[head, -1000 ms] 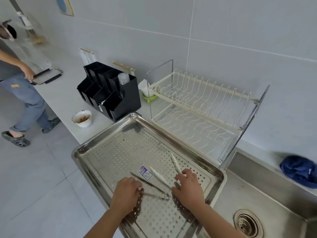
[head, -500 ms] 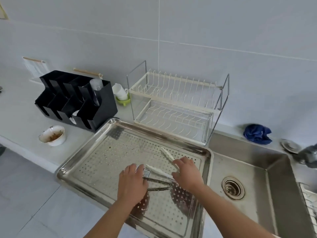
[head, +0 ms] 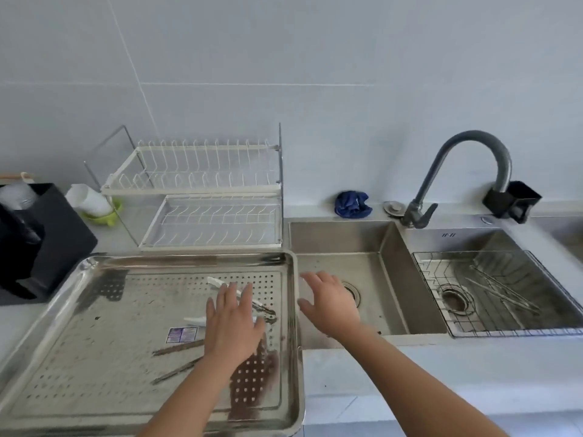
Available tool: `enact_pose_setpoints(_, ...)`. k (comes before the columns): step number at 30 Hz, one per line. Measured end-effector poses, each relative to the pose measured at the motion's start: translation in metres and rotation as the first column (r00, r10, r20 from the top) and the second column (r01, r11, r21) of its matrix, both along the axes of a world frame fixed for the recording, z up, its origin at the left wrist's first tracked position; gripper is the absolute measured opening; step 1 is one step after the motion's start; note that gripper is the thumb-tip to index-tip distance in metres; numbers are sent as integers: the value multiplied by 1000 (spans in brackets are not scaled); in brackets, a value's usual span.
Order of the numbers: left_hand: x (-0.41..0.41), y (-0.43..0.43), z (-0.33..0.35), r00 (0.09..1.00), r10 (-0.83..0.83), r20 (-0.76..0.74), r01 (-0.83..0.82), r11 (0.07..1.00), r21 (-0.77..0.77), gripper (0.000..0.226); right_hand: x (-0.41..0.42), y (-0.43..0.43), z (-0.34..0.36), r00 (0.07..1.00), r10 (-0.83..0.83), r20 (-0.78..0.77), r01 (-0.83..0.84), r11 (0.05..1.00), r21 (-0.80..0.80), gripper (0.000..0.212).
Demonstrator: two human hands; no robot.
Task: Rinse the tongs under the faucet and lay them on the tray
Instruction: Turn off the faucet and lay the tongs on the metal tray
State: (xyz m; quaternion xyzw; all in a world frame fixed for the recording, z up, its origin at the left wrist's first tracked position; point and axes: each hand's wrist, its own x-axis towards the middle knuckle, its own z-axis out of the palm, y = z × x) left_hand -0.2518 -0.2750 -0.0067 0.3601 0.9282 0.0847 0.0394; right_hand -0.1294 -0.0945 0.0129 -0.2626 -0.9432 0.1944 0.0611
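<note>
On tray (head: pixel 94 357), tongs (head: pixel 263 311) lie left-right; white tips (head: pixel 194 320) leftward; left hand (head: pixel 233 326) above.

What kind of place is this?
Looks like a kitchen dishwashing area, possibly commercial: a double steel sink with a curved faucet, a wire dish rack beside it, and a large perforated steel tray.

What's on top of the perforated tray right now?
On the tray lie white-tipped tongs, a darker metal pair and a purple sticker. The left hand is over the white-tipped tongs, hiding their middle.
</note>
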Motion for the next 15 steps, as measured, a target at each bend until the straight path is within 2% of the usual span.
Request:
enact_pose_setpoints(7,66,106,11,983,-146,-107,149,989,17,72,84,79,1,988,-150,-34,148,988,-41,58)
enact_pose_setpoints(15,168,223,4,974,-212,-80,216,976,39,67,197,194,-1,972,-236,15,236,971,-26,57)
